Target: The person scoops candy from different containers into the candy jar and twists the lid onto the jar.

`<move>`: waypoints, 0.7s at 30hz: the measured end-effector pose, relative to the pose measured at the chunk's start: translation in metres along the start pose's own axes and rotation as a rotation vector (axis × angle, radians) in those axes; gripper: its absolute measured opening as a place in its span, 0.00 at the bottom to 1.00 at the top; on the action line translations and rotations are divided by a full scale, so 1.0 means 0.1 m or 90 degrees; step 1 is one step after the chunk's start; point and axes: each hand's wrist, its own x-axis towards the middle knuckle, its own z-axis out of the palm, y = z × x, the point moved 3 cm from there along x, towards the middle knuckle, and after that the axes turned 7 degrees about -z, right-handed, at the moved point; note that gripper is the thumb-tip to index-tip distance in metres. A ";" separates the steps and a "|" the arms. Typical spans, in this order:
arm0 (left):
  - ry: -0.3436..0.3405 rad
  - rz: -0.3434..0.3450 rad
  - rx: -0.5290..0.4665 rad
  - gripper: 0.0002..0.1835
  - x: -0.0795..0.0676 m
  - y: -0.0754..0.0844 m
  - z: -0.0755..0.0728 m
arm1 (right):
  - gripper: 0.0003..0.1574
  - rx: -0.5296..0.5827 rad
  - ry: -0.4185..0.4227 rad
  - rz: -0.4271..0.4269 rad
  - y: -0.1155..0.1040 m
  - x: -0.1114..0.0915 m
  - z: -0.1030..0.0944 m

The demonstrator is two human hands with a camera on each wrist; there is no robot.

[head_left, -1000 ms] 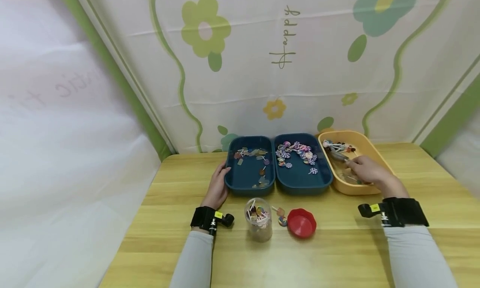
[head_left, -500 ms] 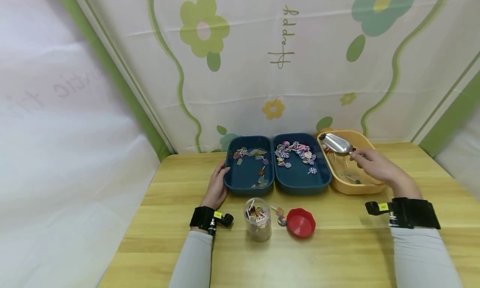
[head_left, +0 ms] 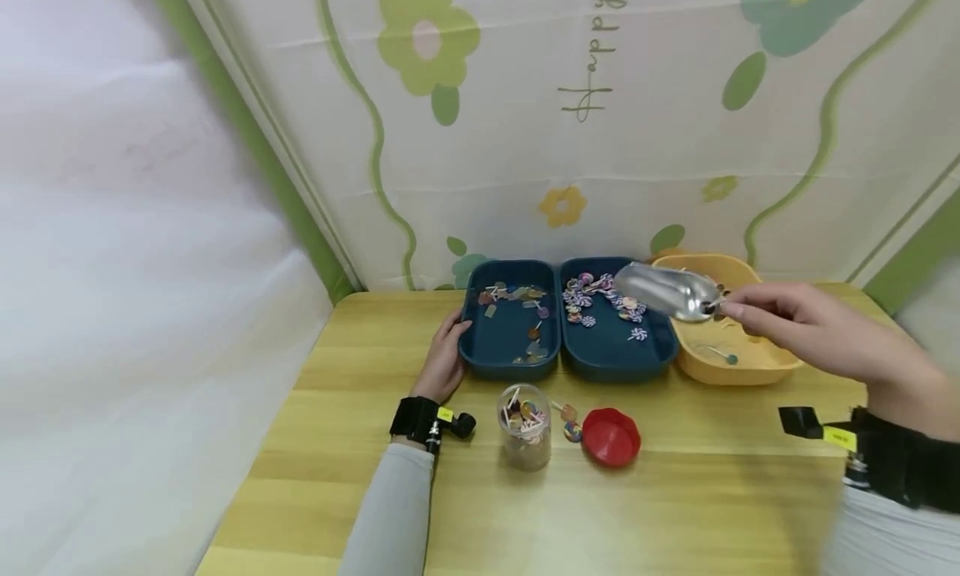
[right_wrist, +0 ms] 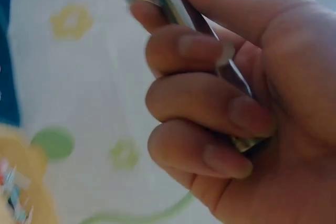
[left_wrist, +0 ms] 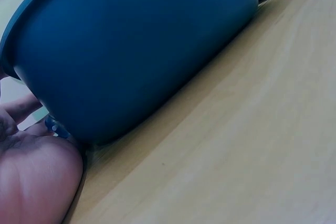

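Note:
My right hand point(head_left: 821, 326) holds a metal scoop point(head_left: 660, 290) above the gap between the middle blue bin point(head_left: 618, 363) and the yellow bin point(head_left: 738, 372). In the right wrist view, curled fingers point(right_wrist: 194, 98) wrap its handle point(right_wrist: 236, 80). Something small and dark shows at the handle end of the scoop; I cannot tell what it is. My left hand point(head_left: 442, 363) grips the near-left side of the left blue bin point(head_left: 510, 368), thumb at the rim. In the left wrist view, part of that hand point(left_wrist: 39, 182) lies against the bin's outer wall point(left_wrist: 136, 51).
A clear jar point(head_left: 525, 430) with lollipops stands in front of the bins. Two loose lollipops point(head_left: 572, 430) and a red scalloped lid point(head_left: 611, 437) lie to its right. Small candies lie in every bin. A patterned curtain point(head_left: 495, 159) hangs behind the wooden table point(head_left: 352, 376).
The scoop has come up out of the yellow bin and moved higher and closer in my right hand. My left hand stays on the left blue bin. The head view has shifted slightly.

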 end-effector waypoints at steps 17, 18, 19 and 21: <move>-0.026 0.012 -0.010 0.27 0.17 -0.01 0.12 | 0.05 -0.219 -0.028 -0.031 -0.84 -0.03 0.29; -0.028 0.013 -0.007 0.27 0.18 0.00 0.14 | 0.05 -0.251 -0.014 0.005 -0.77 -0.09 0.19; -0.030 0.013 -0.006 0.27 0.19 0.01 0.15 | 0.08 -0.276 -0.009 0.045 -0.70 -0.14 0.10; -0.021 0.012 -0.009 0.27 0.18 0.02 0.12 | 0.14 -0.302 -0.021 0.132 -0.54 -0.24 -0.06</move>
